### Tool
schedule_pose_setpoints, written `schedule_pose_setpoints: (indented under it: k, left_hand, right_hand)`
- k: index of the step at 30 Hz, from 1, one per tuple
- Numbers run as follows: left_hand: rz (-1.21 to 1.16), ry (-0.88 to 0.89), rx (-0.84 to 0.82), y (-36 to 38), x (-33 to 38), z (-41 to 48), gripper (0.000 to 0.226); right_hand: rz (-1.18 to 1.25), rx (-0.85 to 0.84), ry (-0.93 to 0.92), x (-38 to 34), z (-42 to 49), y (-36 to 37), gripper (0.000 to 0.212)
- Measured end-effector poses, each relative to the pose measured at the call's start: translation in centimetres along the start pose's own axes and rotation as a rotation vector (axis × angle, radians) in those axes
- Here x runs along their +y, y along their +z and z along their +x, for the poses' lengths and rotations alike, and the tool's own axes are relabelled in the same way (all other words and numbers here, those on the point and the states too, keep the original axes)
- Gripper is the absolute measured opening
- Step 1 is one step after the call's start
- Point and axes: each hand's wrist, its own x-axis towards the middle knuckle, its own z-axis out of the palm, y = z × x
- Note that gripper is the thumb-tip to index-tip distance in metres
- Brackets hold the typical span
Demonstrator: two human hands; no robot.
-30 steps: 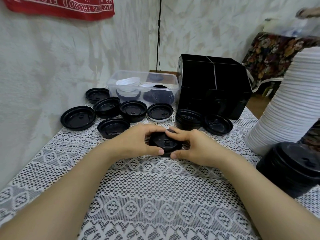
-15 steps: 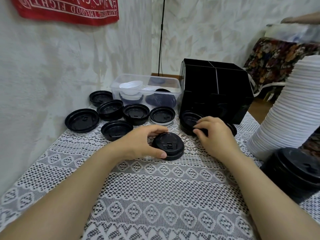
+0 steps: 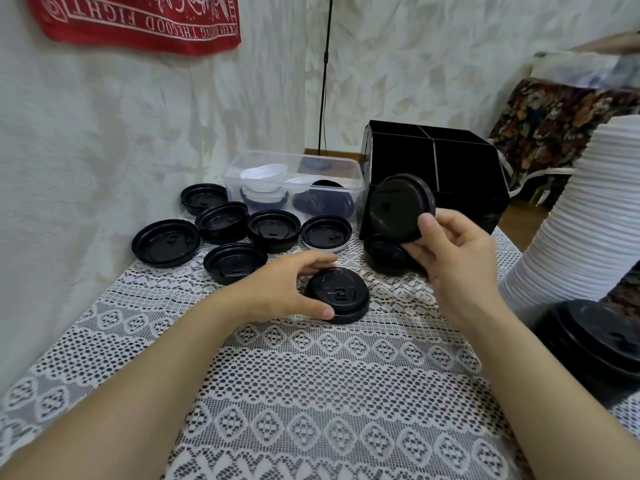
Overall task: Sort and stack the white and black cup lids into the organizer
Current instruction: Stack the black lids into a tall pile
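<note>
The black lid (image 3: 398, 207) is now up off the cloth, tilted, pinched at its rim by the right hand (image 3: 453, 258) just in front of the black organizer (image 3: 450, 161) — half a second ago that hand was only reaching among the lids there. The left hand (image 3: 287, 289) grips the small black stack (image 3: 341, 296) on the table — probably where the lifted lid goes next. Around them are loose upturned lids (image 3: 166, 242), a clear tub (image 3: 294, 181) and a tall white lid column (image 3: 581, 220), all on a lace tablecloth (image 3: 311, 393) under a red banner (image 3: 138, 19).

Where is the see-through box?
In the head view, the see-through box sits at the back of the table, just left of the black organizer and behind the upturned black lids.
</note>
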Motion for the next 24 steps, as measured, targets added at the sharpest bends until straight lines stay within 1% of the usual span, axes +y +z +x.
schedule_pose_setpoints:
  k: [1, 2, 4, 6, 7, 8, 10, 12, 15, 17, 19, 21, 24]
  left_hand:
    - [-0.013, 0.007, 0.000, 0.0, 0.0, -0.1, 0.080]
    - [-0.033, 0.020, 0.010, 0.1, 0.1, -0.2, 0.082]
    - [-0.116, 0.066, 0.071, 0.1, 0.6, -0.6, 0.087]
    - [-0.248, 0.132, 0.129, -0.1, 1.3, -1.1, 0.087]
    - [-0.305, 0.161, 0.132, -0.1, 1.7, -1.3, 0.086]
    - [-0.339, 0.187, 0.117, -0.1, 2.0, -1.5, 0.087]
    - [-0.329, 0.232, 0.070, 0.2, 2.5, -1.7, 0.092]
    - [-0.289, 0.257, 0.048, 0.9, 2.8, -1.7, 0.093]
    - [-0.196, 0.297, 0.082, 1.4, 3.1, -1.6, 0.085]
    - [-0.140, 0.306, 0.091, 1.3, 3.0, -1.6, 0.089]
    - [-0.076, 0.317, 0.115, 1.3, 2.9, -1.5, 0.087]
    - [-0.006, 0.302, 0.206, 1.3, 3.0, -1.6, 0.083]
    - [0.067, 0.232, 0.375, 1.0, 2.8, -1.4, 0.087]
  right_hand:
    - [0.137, -0.060, 0.128, -0.2, -0.2, 0.1, 0.014]
    - [0.221, -0.110, 0.232, -0.5, -0.3, 0.2, 0.017]
    - [0.274, -0.185, 0.360, -0.7, -0.5, 0.5, 0.023]
    - [0.265, -0.213, 0.427, -0.8, -0.6, 0.9, 0.023]
    - [0.260, -0.213, 0.453, -0.9, -0.6, 1.0, 0.021]
    - [0.253, -0.223, 0.474, -0.9, -0.7, 1.1, 0.020]
    - [0.224, -0.272, 0.503, -0.8, -0.9, 1.3, 0.018]
    - [0.204, -0.312, 0.520, -0.8, -1.1, 1.5, 0.018]
    - [0.218, -0.286, 0.545, -0.6, -1.1, 1.7, 0.027]
    - [0.218, -0.273, 0.553, -0.5, -1.2, 1.8, 0.023]
    - [0.235, -0.262, 0.537, -0.5, -1.3, 1.9, 0.018]
    - [0.208, -0.184, 0.462, -0.4, -1.3, 2.0, 0.015]
    - [0.106, 0.086, 0.224, -0.4, -0.4, 1.2, 0.014]
